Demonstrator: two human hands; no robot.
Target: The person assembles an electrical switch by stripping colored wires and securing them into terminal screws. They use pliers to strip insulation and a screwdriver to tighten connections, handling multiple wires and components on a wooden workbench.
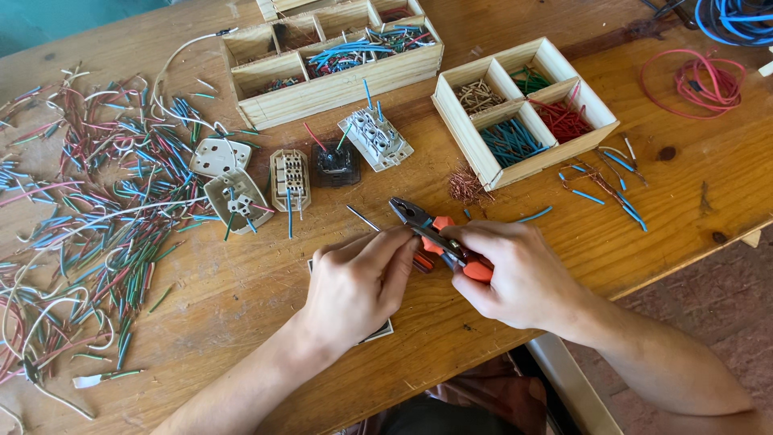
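Two hands: both ours, meeting low on the wooden surface (pixel 241 298), just in front of us.
Right hand (pixel 515 278): we have it closed around the orange grips of the pliers (pixel 427 229), whose dark nose points away and to the left.
Left hand (pixel 358 282): fingers pinched shut on a thin wire piece (pixel 364 218) beside the pliers' nose (we cannot tell whether the nose bites it).
Sorted so far: the four-part wooden tray (pixel 527 109) beyond the right hand holds separate lots of bare copper, green, red and blue pieces; the long divided tray (pixel 334 60) further off holds mixed blue, red and green lengths.
Left to do, we judge: a broad scatter of loose cut wires (pixel 105 217) far to the left of the left hand, plainly the larger share.
Socket parts (pixel 290 179): several opened pieces lie just beyond the hands, some with wire ends in them.
Copper tuft (pixel 467 187): a small heap lies beyond the pliers, beside the four-part tray.
Coils: red wire coil (pixel 700 80) and blue wire coil (pixel 737 20), far off to the right, look uncut.
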